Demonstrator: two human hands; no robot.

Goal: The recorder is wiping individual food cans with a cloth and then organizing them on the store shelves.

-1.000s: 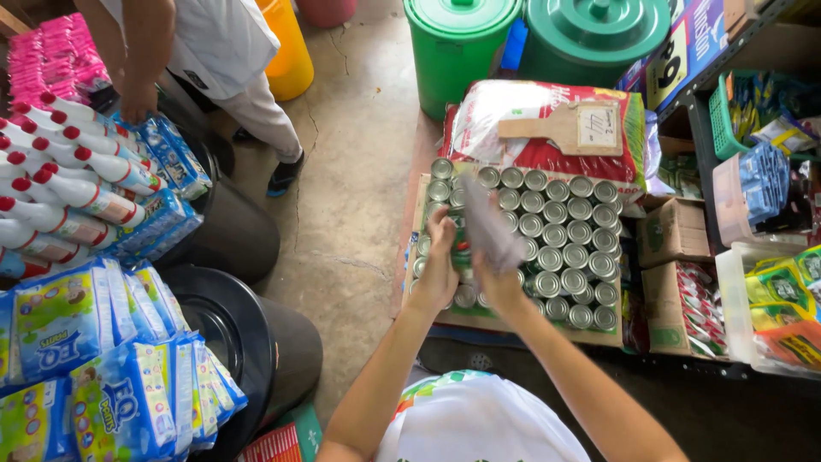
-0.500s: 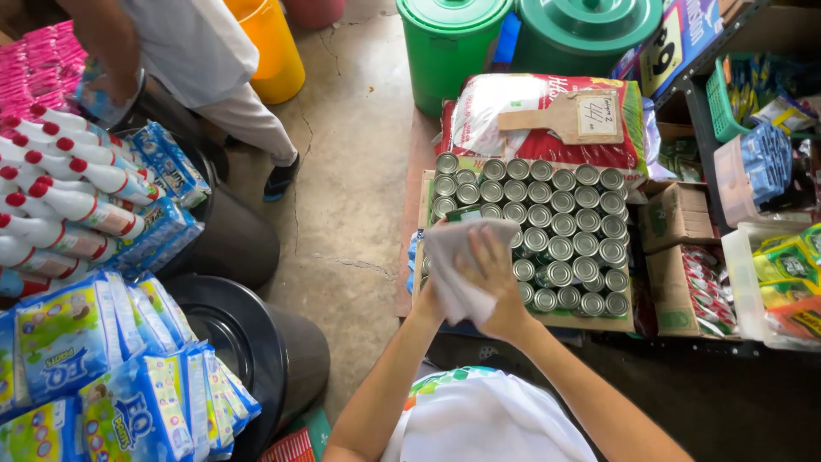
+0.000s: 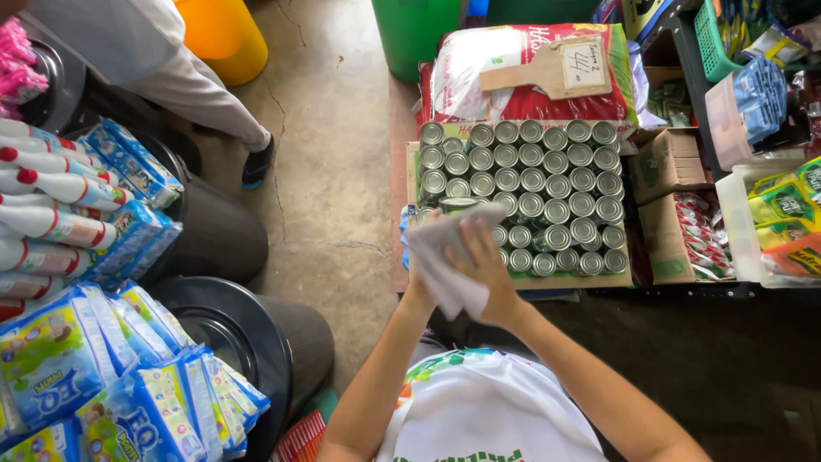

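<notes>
Concrete floor (image 3: 333,162); cans (image 3: 547,184) packed on low tray (image 3: 410,162)

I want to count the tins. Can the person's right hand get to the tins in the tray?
Probably yes. The right hand holds a white cloth just above the near rows of tin cans, with nothing between. The cloth would need shifting first.

A red-and-white sack (image 3: 530,73) topped with a wooden paddle sign (image 3: 547,68) lay behind the display. Blue packets (image 3: 103,385) and white bottles with red caps (image 3: 51,197) crowded black bins (image 3: 256,342), near a yellow bucket (image 3: 218,34) on cracked concrete floor (image 3: 333,171).
</notes>
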